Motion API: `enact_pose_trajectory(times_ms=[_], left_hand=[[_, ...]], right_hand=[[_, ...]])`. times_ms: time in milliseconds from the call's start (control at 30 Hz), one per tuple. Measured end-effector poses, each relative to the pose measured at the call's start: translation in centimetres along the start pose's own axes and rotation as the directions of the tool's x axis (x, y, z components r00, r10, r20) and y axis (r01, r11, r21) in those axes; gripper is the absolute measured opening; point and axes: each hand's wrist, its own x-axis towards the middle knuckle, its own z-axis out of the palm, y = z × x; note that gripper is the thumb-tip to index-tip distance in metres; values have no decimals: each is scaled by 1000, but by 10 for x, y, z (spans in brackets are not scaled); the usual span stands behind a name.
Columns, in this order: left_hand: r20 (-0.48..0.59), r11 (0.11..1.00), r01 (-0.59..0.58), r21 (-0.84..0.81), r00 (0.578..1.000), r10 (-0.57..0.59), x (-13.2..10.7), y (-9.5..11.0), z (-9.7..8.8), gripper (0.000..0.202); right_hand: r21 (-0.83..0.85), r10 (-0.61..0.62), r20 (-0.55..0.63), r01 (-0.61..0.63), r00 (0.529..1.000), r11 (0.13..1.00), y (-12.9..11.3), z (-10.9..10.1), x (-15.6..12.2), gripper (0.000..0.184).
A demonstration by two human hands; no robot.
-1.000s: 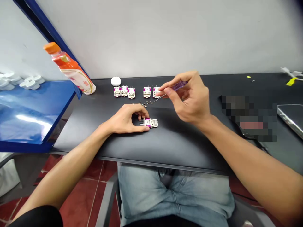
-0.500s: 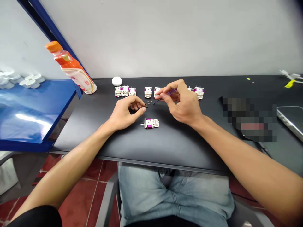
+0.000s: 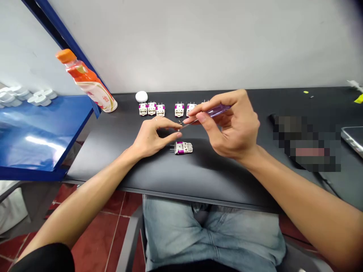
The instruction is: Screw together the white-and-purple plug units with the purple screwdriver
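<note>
In my right hand (image 3: 236,122) is a screwdriver (image 3: 217,110) with a clear purple handle, its thin shaft pointing down to the left. The screwdriver's tip meets the fingertips of my left hand (image 3: 154,136). My left thumb and forefinger are pinched close around that tip; whatever lies between them is too small to make out. Tiny brass-coloured screws (image 3: 180,121) lie on the table just beyond these fingers. Just below my left fingertips, a white and purple plug part (image 3: 183,147) lies flat, with its metal pins to the left.
Along the back of the black table (image 3: 159,173) stand several similar plug parts (image 3: 151,108), some hidden by my right hand. A white round piece (image 3: 141,96) and an orange-capped bottle (image 3: 90,85) are at back left. White covers (image 3: 39,97) rest on a blue surface. A blurred dark object (image 3: 306,143) lies right.
My right hand has turned and shifted right, bringing the screwdriver's tip to my left fingertips. My left hand has moved slightly right and its fingers have straightened. The plug part stays on the table.
</note>
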Motion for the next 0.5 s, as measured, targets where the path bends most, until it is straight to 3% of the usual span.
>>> enact_pose_trajectory(times_ms=[233,500], left_hand=[[-1,999,-15,31,1000,15,-1,3,0,20],[-25,979,-144,145,988,149,-1,6,3,15]], right_hand=[[26,43,5,-43,999,999,-3,1,2,9],[43,67,62,-70,996,997,-7,0,6,14]])
